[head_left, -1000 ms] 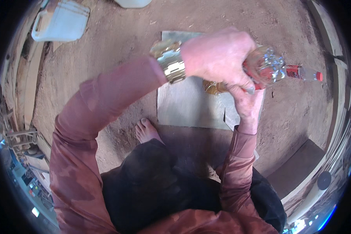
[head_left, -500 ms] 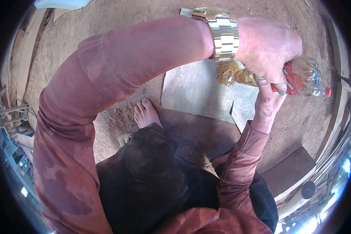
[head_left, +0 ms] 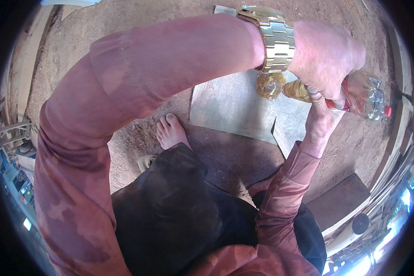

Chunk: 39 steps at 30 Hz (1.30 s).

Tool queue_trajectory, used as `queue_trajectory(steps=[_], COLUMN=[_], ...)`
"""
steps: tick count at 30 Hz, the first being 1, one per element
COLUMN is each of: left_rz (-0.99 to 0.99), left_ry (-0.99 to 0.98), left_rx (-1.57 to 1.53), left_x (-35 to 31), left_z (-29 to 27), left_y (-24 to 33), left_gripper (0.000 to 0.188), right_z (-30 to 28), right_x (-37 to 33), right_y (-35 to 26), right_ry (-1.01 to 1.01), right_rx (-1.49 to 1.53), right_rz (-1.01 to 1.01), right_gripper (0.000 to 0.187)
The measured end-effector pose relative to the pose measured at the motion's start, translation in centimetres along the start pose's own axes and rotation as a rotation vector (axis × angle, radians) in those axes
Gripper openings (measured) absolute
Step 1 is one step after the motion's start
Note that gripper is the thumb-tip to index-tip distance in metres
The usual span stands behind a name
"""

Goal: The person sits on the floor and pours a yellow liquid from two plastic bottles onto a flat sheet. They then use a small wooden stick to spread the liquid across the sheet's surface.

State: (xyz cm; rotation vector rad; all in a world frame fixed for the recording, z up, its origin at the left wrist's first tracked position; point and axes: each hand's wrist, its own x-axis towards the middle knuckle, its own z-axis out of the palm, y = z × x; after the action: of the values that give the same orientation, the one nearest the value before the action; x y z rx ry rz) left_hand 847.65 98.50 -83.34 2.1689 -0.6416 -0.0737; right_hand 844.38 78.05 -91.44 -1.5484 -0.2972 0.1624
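A clear plastic bottle [head_left: 365, 96] with a red label is tilted nearly level. My left hand [head_left: 329, 53], wearing a gold-coloured watch [head_left: 277, 43], is closed around it from above. From below, my right hand [head_left: 325, 117] is closed on it as well, its fingers partly hidden behind the left. The bottle's end with yellow liquid [head_left: 295, 90] points left, close to a clear container of golden liquid [head_left: 270, 86]; whether they touch I cannot tell. Past the bottle's right end shows a red cap [head_left: 388, 111]; what it belongs to is unclear.
Flat grey sheets [head_left: 234, 108] lie on the dirt floor [head_left: 225, 158] under the container. A dark board [head_left: 338, 202] and a pale cylinder with a dark end [head_left: 349, 237] are at the lower right. Long timber [head_left: 34, 60] runs along the left. My bare foot [head_left: 172, 131] is below the sheets.
Both hands and the held bottle have shifted slightly to the right, away from the golden container. The grip stays closed. More of the bottle's yellow end shows.
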Motion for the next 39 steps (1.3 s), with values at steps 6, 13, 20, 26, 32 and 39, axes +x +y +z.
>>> queue_trajectory(steps=[6,13,20,26,32,39], left_rz=[-0.065,0.07,0.121,0.123,0.101,0.086], left_ry=[-0.082,0.155,0.232,0.228,0.218,0.203], left_rx=[-0.427,-0.409,-0.327,-0.294,-0.269,-0.263], left_x=[-1.1,-2.1,-2.2,-1.0,0.1,-0.8], left_z=[-3.3,-1.8,1.1,0.9,1.2,1.6], left_y=[2.2,2.1,1.2,1.8,2.1,2.1], left_gripper=[0.025,0.027,0.028,0.029,0.03,0.03], right_z=[-1.0,-0.9,-2.8,-4.0,-1.5,-2.1], right_x=[-0.6,-1.1,-1.4,-1.1,-2.3,-1.6], right_y=[0.7,1.9,3.2,4.4,2.5,3.0], right_ry=[0.023,0.156,0.133,0.213,0.36,0.269], right_rx=[-0.273,0.021,-0.142,-0.043,-0.094,-0.331], right_rz=[0.043,0.261,0.158,0.111,0.216,-0.024], right_gripper=[0.063,0.048,0.06,0.082,0.078,0.065])
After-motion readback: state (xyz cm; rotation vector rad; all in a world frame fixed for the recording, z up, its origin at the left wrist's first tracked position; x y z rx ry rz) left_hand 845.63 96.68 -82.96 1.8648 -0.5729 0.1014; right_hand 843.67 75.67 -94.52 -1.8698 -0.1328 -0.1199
